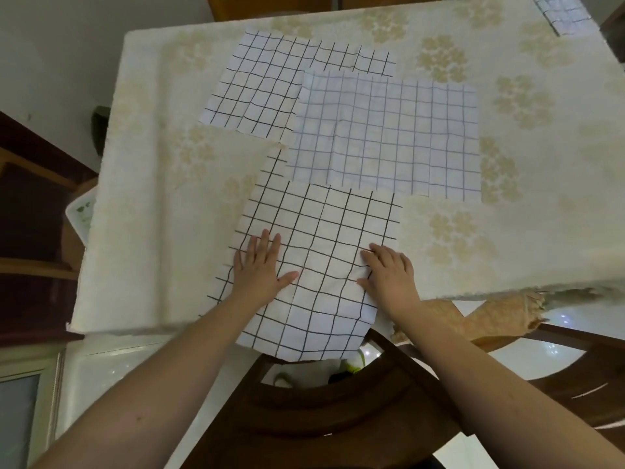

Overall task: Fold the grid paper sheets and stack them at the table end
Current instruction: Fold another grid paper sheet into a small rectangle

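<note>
Chair: dark wooden chair back stands nearest the camera, just below the table's near edge, between the two forearms.
Near sheet: white grid paper sheet with bold black lines lies at the near edge of the table; its lower end hangs over the edge toward the chair, and its far end overlaps the pale blue-lined sheet.
Left hand: left hand lies flat on the near sheet's left part, fingers straight and spread, thumb out to the side, pressing the paper down and gripping nothing.
Right hand: right hand rests on the near sheet's right edge, fingers bent with the tips on the paper where it wrinkles; whether it pinches the edge or only presses, I cannot tell.
Table: table is covered with a cream cloth bearing faint tan flower prints; at the near right corner the cloth is frayed.
Middle sheet: pale sheet with thin blue grid lines lies flat in the middle of the table, just beyond the near sheet.
Far sheet: second black-lined sheet lies partly under the blue-lined one, showing at its left and far sides.
Table end: small folded piece of grid paper sits at the far right corner, well apart from the other sheets.
</note>
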Demonstrator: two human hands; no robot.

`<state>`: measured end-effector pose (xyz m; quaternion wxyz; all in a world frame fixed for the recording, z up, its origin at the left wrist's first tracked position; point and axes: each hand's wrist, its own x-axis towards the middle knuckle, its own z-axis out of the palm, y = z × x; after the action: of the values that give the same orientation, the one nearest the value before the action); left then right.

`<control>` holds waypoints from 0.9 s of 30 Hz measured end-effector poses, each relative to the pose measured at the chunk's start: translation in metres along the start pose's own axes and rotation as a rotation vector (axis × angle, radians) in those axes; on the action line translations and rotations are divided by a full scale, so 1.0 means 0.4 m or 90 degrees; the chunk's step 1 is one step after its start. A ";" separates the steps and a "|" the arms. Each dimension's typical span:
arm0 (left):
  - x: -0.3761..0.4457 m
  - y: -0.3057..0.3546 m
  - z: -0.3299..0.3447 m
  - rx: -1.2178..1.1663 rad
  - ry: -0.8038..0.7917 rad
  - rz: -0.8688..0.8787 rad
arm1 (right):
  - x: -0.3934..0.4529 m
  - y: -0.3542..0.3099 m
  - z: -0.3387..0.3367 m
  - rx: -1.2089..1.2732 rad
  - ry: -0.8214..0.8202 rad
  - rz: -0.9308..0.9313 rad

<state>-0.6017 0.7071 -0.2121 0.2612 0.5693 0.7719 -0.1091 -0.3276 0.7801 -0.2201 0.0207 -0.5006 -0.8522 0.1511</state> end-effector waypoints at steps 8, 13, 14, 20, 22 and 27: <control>-0.123 0.030 0.066 0.029 0.246 -0.025 | 0.012 -0.014 0.004 0.051 0.123 0.016; -0.078 -0.052 0.048 -0.035 0.270 0.099 | 0.010 -0.017 -0.003 0.052 0.044 0.031; -0.064 -0.065 0.043 -0.046 0.253 0.133 | 0.010 -0.017 -0.004 0.054 0.032 0.032; -0.004 -0.100 0.008 -0.112 0.250 0.188 | 0.017 0.001 -0.003 0.068 0.001 0.036; -0.002 -0.102 0.003 -0.121 0.265 0.185 | 0.014 0.009 -0.004 0.061 0.010 0.028; -0.006 -0.102 0.004 -0.111 0.270 0.178 | 0.006 0.008 -0.003 0.044 0.041 0.006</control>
<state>-0.6391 0.6910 -0.2173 0.1541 0.6561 0.7295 0.1168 -0.3258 0.7840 -0.2202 0.0651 -0.5083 -0.8428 0.1645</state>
